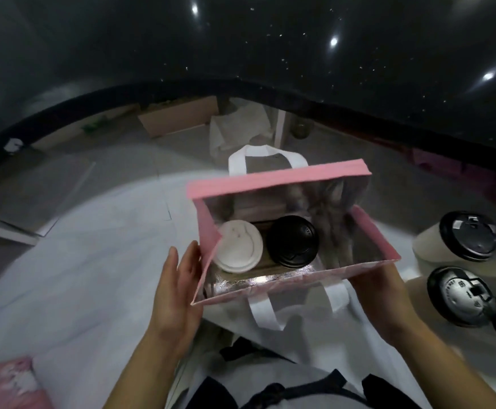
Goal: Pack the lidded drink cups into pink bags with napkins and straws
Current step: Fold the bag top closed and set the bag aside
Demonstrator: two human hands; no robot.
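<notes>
Legible text: none that I can make out.
1. Upper right lid [468, 235], black, on a cup at my right: white sticker with dark marks, too blurred to read.
2. Lower right lid [460, 295], black: ring of raised lettering and pale patches, characters not resolvable.
3. Bagged black lid [292, 241], inside the pink bag [273, 177]: small embossed marks, illegible.
4. Pink stack [10, 382], lower left: white print, smeared, unreadable.
</notes>
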